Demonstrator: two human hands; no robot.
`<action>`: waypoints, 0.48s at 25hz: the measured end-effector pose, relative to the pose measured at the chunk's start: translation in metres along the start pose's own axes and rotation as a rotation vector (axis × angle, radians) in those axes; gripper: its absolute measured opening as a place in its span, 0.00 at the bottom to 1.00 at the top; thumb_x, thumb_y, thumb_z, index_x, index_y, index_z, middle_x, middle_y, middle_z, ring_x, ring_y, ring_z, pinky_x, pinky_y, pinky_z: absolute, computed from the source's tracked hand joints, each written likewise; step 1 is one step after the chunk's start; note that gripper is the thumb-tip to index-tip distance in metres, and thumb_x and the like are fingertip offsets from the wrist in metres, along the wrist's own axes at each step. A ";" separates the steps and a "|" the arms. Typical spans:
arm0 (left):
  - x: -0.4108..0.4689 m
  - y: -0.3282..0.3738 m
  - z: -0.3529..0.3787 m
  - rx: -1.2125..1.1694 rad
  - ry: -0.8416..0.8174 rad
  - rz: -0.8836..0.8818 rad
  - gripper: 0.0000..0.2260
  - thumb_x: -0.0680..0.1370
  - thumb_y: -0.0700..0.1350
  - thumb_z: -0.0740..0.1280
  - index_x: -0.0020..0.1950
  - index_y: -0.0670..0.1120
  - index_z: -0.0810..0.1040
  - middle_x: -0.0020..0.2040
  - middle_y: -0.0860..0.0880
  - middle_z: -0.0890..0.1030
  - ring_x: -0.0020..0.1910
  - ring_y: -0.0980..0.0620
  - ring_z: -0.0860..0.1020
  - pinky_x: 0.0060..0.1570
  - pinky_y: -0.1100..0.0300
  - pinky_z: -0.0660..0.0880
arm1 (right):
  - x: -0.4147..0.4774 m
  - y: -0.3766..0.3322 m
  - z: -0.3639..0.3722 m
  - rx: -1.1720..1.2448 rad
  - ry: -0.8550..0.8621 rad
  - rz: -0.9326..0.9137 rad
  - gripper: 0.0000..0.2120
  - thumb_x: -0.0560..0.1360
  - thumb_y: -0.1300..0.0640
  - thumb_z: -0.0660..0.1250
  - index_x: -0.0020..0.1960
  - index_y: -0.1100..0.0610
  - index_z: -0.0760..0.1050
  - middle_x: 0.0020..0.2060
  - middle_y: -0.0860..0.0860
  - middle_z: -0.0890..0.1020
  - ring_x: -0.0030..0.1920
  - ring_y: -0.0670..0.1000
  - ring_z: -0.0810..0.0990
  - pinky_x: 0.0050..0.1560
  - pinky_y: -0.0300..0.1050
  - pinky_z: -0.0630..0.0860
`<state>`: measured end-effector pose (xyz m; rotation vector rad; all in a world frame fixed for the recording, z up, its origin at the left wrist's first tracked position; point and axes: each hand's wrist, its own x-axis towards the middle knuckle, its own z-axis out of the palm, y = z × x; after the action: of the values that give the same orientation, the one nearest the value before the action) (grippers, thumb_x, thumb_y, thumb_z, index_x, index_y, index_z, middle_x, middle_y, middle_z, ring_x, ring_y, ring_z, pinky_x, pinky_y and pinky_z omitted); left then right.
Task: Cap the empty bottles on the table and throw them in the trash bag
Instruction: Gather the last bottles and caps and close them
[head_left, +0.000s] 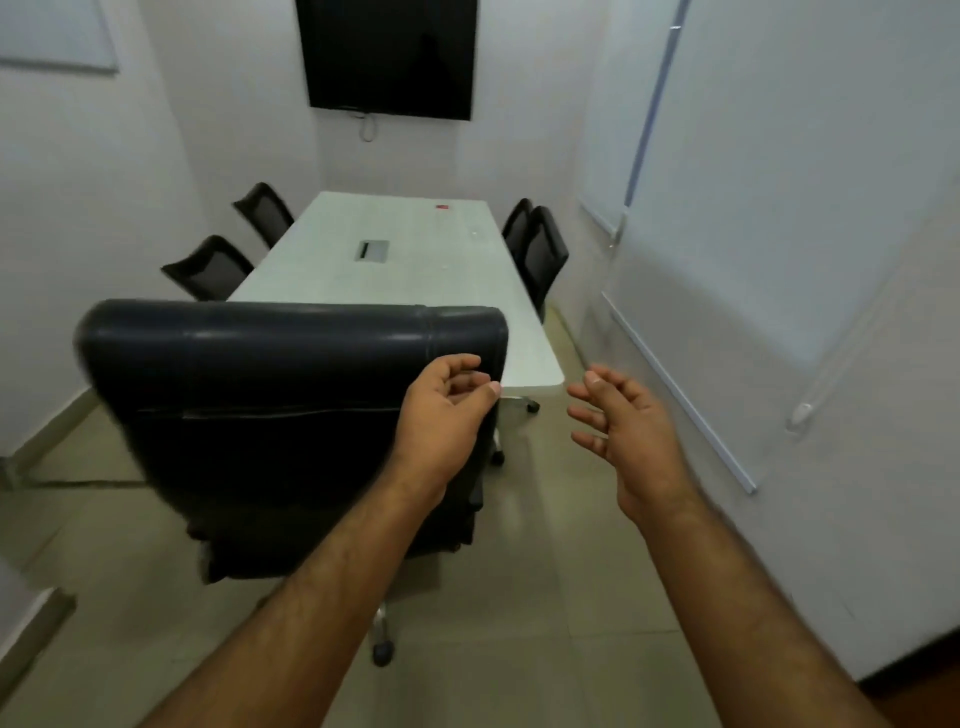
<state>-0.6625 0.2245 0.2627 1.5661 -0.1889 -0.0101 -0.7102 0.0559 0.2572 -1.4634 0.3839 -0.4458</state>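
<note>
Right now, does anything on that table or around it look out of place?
No bottles or trash bag show. The table holds only a small red item at its far end. Both hands, left and right, are empty.

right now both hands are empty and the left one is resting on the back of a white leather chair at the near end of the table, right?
Not quite: the chair is black, not white, as the head view shows. The rest holds: the left hand is at its backrest edge, the right hand is open in the air, and both are empty, at the near end of the table.
</note>
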 end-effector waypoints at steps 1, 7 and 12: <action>0.023 -0.003 0.024 -0.024 -0.026 -0.006 0.15 0.76 0.41 0.70 0.62 0.48 0.77 0.54 0.50 0.82 0.52 0.58 0.81 0.48 0.68 0.76 | 0.028 0.001 -0.011 0.003 0.033 -0.002 0.15 0.79 0.50 0.66 0.64 0.52 0.77 0.53 0.50 0.85 0.53 0.50 0.83 0.52 0.49 0.80; 0.153 -0.008 0.144 -0.041 -0.117 -0.021 0.14 0.76 0.42 0.70 0.62 0.46 0.77 0.54 0.48 0.82 0.50 0.60 0.80 0.39 0.76 0.73 | 0.176 -0.010 -0.060 -0.071 0.121 0.008 0.15 0.80 0.50 0.65 0.64 0.55 0.78 0.54 0.51 0.84 0.55 0.51 0.83 0.55 0.50 0.81; 0.261 -0.027 0.227 0.015 -0.091 -0.035 0.14 0.77 0.43 0.69 0.62 0.49 0.76 0.53 0.53 0.82 0.51 0.62 0.79 0.45 0.72 0.72 | 0.310 0.001 -0.106 -0.039 0.126 0.040 0.06 0.80 0.51 0.66 0.54 0.49 0.79 0.53 0.52 0.85 0.55 0.52 0.83 0.51 0.48 0.80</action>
<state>-0.4312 -0.0338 0.2639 1.5853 -0.2334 -0.1077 -0.4976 -0.1929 0.2547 -1.4667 0.5234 -0.5021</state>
